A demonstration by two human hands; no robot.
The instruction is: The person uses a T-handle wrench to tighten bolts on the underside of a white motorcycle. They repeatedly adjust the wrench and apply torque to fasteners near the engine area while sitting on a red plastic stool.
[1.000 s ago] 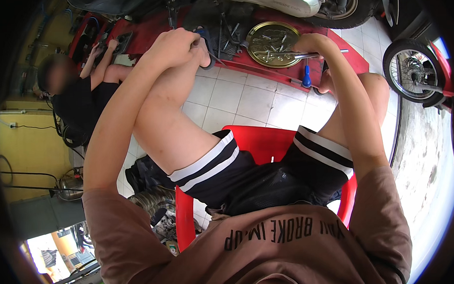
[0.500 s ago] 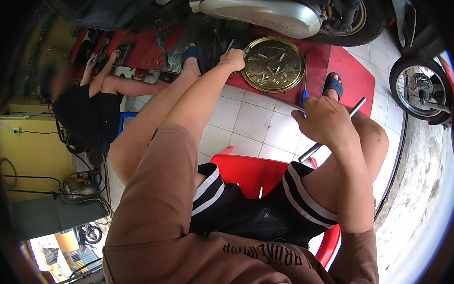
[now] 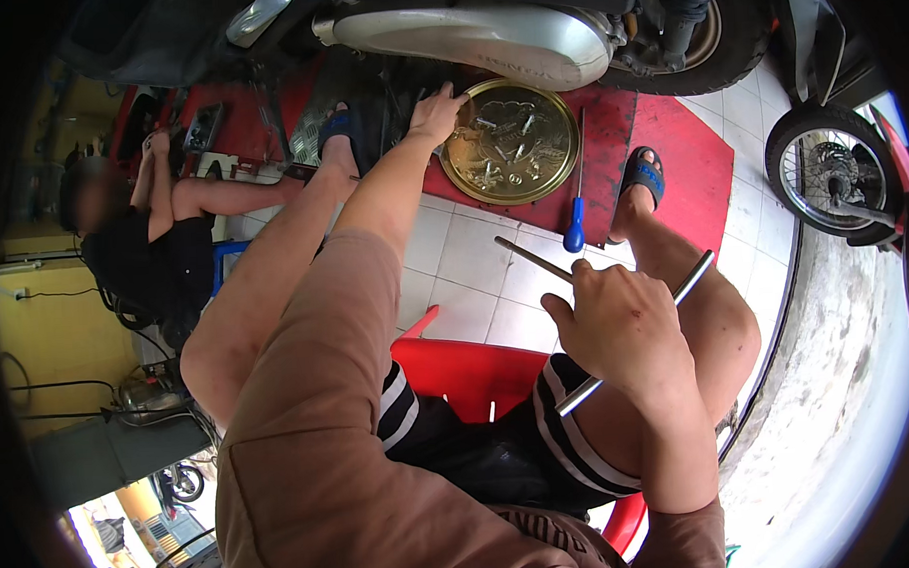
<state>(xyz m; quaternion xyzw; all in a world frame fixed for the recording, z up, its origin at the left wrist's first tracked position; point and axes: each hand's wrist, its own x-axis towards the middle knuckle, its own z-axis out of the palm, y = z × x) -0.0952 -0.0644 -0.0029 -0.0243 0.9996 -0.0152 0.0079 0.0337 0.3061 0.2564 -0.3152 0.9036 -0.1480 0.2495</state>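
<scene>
The fingers of the right hand [image 3: 626,328] are wrapped tight around a metal bar tool [image 3: 641,330], a T-shaped wrench whose long handle runs out past both sides of the fist and whose thinner shaft [image 3: 534,259] sticks up and left from the knuckles. The fingers of the left hand [image 3: 437,112] are spread narrow and rest on the near rim of a round brass tray [image 3: 560,145]; they grip nothing. Just beyond those fingertips, small bolts [image 3: 505,152] lie loose in the tray. Right of the tray, between the 2 hands, a blue-handled screwdriver [image 3: 575,205] lies on the red mat [image 3: 690,151]. Above the left fingers hangs the silver engine cover [image 3: 476,38] of a scooter. Below the right fist sits a red plastic stool [image 3: 468,374]. Far left of the fingers, another person [image 3: 143,245] crouches on the floor.
</scene>
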